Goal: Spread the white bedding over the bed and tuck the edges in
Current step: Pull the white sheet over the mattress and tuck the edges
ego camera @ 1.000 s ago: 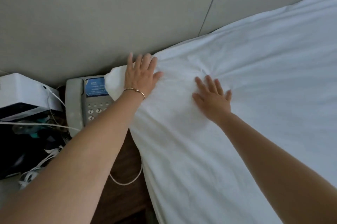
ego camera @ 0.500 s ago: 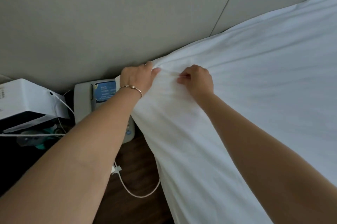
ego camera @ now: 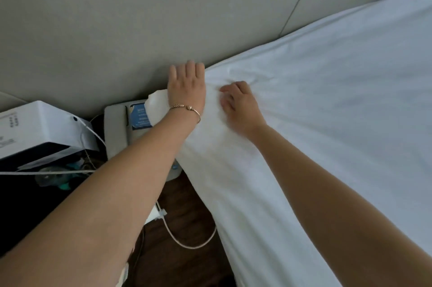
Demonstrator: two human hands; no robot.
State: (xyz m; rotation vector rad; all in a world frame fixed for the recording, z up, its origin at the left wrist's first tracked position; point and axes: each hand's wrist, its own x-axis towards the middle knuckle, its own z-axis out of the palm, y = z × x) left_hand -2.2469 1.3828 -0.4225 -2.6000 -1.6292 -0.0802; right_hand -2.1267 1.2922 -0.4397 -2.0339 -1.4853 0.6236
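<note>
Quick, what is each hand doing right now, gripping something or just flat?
Left hand: open, fingers straight, pressing the white bedding at the corner by the wall.
Right hand: fingers loosely curled on the bedding; whether it pinches fabric cannot be told.

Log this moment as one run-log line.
step: tuck corner | left hand: flat, pressing white bedding at headboard | right hand: fingers loosely curled on bedding | sheet corner: loose over telephone

Released the pinch on the white bedding [ego camera: 304,100]: left hand [ego camera: 187,87] now flat against the headboard [ego camera: 140,29], right hand [ego camera: 238,104] loosely curled beside it.
</note>
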